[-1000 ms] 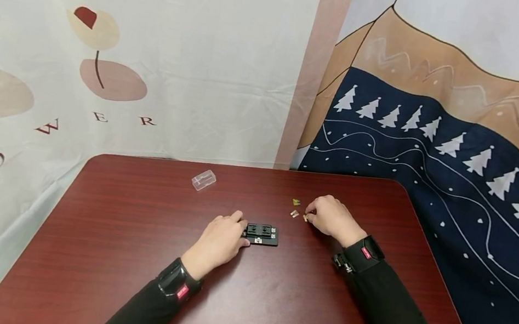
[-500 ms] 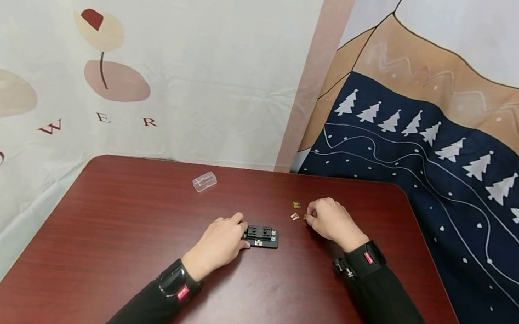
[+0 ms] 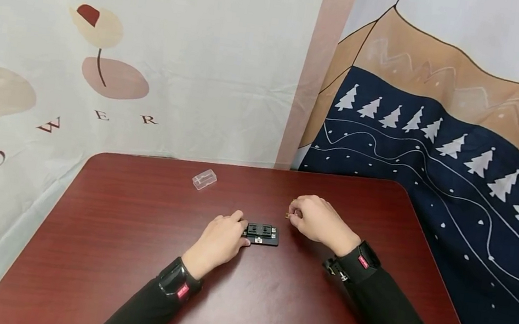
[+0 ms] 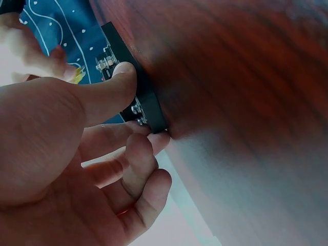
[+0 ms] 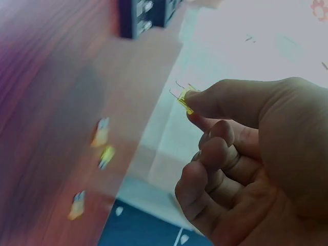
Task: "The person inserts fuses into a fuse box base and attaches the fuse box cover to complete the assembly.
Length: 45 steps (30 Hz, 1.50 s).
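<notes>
A black block with metal screw terminals (image 3: 261, 233) lies on the table, its left end under my left hand (image 3: 219, 240). In the left wrist view, my left thumb (image 4: 115, 95) and fingers grip the black block (image 4: 148, 97) at its edge. To the right and a little farther back is my right hand (image 3: 323, 223). Between thumb and index finger it pinches a small yellow piece with thin metal prongs (image 5: 185, 100), raised off the table. Several similar loose pieces (image 5: 101, 132) lie on the tabletop below; in the head view the right hand mostly hides them.
A clear plastic case (image 3: 204, 179) lies near the back edge of the reddish-brown wooden table (image 3: 130, 232). Behind the table hang a pale printed cloth (image 3: 223, 68) and a navy cloth with white trees (image 3: 391, 147).
My right hand has moved left with the small yellow piece pinched in it, now covering the loose pieces in the head view. My left hand keeps its grip on the black block.
</notes>
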Tool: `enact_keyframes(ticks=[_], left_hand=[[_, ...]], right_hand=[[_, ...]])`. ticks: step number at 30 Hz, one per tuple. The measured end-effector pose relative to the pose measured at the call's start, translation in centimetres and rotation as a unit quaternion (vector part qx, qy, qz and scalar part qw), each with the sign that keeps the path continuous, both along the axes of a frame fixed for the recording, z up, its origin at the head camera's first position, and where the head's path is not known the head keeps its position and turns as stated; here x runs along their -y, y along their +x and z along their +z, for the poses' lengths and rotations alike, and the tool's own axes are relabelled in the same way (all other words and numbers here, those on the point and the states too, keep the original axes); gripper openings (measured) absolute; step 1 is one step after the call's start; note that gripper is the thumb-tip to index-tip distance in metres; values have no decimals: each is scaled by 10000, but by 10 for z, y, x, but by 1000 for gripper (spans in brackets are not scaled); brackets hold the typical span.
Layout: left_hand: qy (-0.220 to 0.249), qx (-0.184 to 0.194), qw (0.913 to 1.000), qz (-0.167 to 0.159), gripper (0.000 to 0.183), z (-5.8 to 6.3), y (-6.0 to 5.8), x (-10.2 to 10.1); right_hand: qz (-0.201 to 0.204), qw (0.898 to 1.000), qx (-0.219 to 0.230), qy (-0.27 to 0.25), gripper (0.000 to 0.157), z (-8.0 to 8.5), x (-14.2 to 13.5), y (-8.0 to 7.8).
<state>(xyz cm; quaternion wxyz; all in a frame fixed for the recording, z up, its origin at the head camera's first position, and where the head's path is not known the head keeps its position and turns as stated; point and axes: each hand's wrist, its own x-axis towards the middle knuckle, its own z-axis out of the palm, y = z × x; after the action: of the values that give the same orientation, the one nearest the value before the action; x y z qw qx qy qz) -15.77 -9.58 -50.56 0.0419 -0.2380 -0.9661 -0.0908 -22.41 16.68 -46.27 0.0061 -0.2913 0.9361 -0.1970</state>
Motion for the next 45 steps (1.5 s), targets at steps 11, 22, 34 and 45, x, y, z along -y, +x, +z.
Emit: enact_keyframes(ticks=[11,22,34,45], left_hand=[[27,-105,9999,-34,38,-2,-1,3],[69,-97,9999,-36,36,-2,-1,1],[35,-35,10000,-4,36,-2,-1,1],[113,-88,9999,-30,37,-1,1,1]], right_hand=[[446,9988,42,203,6,-6,37,10],[455,9972,-129,574,8,-14,46,7],[532,9965,-257,595,5,-17,49,10],[697,9954,-354,550,12,-18,46,14]])
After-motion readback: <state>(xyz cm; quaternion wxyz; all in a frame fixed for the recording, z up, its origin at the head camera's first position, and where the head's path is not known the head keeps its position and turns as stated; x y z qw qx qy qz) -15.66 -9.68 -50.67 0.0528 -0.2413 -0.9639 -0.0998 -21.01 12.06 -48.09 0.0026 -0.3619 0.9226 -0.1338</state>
